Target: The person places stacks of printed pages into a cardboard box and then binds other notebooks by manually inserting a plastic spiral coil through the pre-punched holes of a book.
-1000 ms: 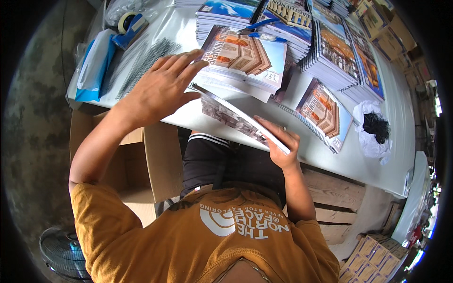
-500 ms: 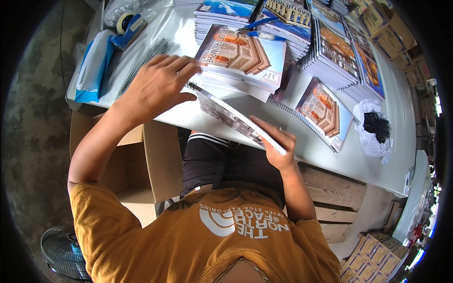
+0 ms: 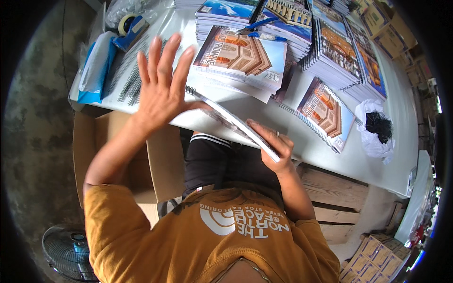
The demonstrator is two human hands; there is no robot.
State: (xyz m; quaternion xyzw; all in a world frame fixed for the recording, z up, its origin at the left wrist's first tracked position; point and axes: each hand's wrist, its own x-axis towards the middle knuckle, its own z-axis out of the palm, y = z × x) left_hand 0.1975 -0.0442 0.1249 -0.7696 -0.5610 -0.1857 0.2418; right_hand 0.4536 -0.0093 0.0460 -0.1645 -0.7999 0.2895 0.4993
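My right hand (image 3: 275, 150) grips the near end of a spiral notebook (image 3: 234, 124), which is tilted almost edge-on over the front edge of the white table (image 3: 311, 151). Raised above the notebook's spiral end, my left hand (image 3: 160, 89) has its fingers spread wide and only its thumb close to the cover. Just behind lies a stack of notebooks (image 3: 240, 59) with a brown building on the cover. One more such notebook (image 3: 325, 111) lies alone to the right.
Taller notebook stacks (image 3: 342, 47) fill the table's back. Loose spiral bindings (image 3: 130, 78), a blue tape dispenser (image 3: 130, 30) and a blue-white packet (image 3: 96, 66) lie left. A white bag (image 3: 375, 129) sits right. A cardboard box (image 3: 120, 155), a fan (image 3: 68, 250) and a wooden pallet (image 3: 335, 198) stand below.
My left hand has lifted off the notebook's cover and spread its fingers upward. The notebook has tipped more on edge in my right hand.
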